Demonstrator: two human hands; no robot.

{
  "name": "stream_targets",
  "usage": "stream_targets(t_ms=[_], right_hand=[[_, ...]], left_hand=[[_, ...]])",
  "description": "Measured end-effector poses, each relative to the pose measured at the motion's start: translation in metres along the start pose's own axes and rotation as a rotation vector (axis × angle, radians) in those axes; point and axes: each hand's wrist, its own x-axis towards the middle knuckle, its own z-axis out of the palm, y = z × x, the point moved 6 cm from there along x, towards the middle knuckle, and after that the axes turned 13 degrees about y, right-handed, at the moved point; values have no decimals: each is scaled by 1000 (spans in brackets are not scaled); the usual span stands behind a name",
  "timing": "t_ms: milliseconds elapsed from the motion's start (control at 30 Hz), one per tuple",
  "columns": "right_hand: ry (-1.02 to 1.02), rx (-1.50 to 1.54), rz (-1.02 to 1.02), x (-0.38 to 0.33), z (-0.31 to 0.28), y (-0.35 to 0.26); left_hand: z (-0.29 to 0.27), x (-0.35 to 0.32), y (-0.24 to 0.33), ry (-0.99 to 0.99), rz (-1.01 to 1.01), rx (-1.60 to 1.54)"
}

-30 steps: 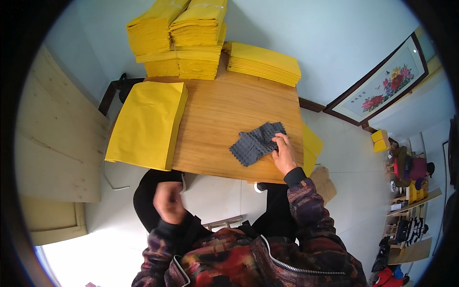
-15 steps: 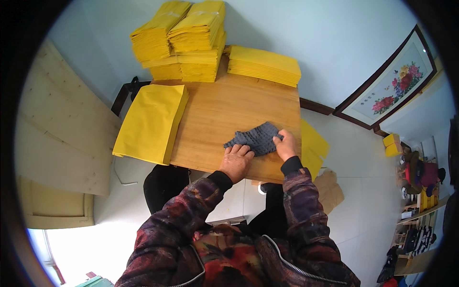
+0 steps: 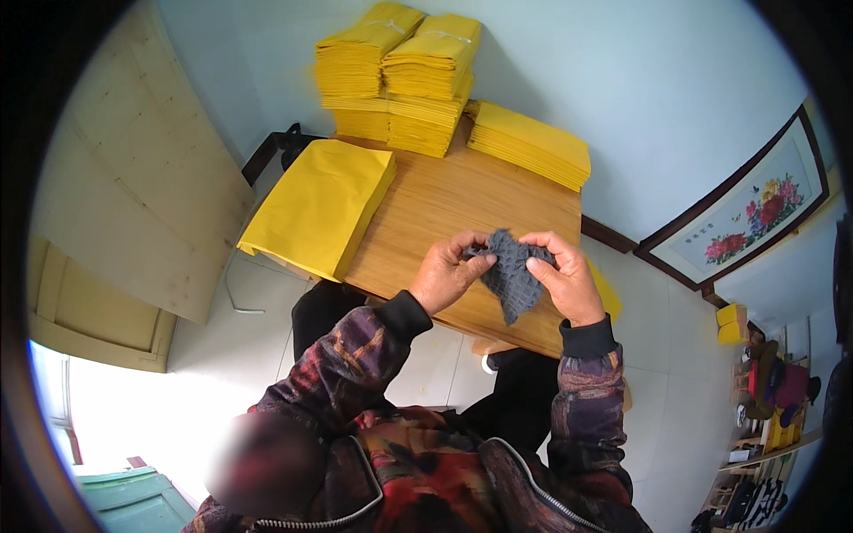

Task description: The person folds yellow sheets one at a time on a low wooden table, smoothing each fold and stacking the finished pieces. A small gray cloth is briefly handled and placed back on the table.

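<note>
Between my two hands hangs a dark grey cloth [image 3: 515,282] with a waffle-like texture, held up over the near right part of the wooden table [image 3: 444,191]. My left hand [image 3: 448,271] pinches its upper left edge between thumb and fingers. With thumb and forefinger, my right hand [image 3: 569,274] grips the upper right edge. The cloth's lower end droops to a point. Left of my hands, a thick stack of yellow envelopes [image 3: 320,200] lies at the table's left edge.
Tall bundles of yellow envelopes [image 3: 404,84] stand at the table's back left, and a lower stack [image 3: 530,142] lies at its back right. A framed flower picture [image 3: 746,209] leans on the wall. Shelves [image 3: 755,453] with goods are far right.
Both hands have lifted the cloth off the tabletop, and it now hangs between them. The whole view has shifted and tilted slightly.
</note>
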Motion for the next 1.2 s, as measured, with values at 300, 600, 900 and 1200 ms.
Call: stream_targets(t_ms=[300, 600, 900, 1200], right_hand=[[152, -13, -119, -29, 23, -19], [96, -56, -205, -45, 35, -47], [-79, 135, -63, -58, 55, -47], [-65, 21, -190, -66, 48, -63]], left_hand=[[-30, -21, 79, 214, 328, 347], [-39, -28, 77, -42, 89, -206], [-35, -39, 39, -302, -279, -311], [-31, -76, 13, -379, -551, -628]])
